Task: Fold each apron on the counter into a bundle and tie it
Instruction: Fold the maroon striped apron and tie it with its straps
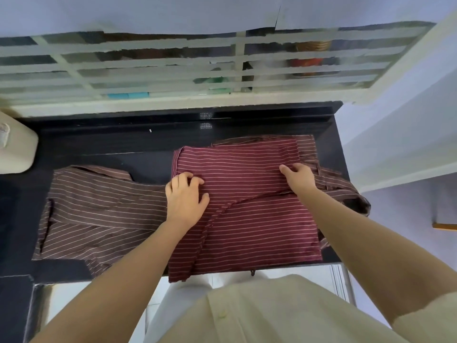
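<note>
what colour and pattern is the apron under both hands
The apron is maroon with thin pale stripes, seen best in the head view.

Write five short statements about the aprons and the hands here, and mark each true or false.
1. The left hand and the right hand both touch the maroon apron. True.
2. The brown apron is tied in a bundle. False: it lies spread out, untied, left of the maroon one.
3. The counter is black. True.
4. The maroon apron is held up in the air. False: it lies folded on the counter.
5. The maroon apron's near edge hangs over the counter's front edge. True.
</note>
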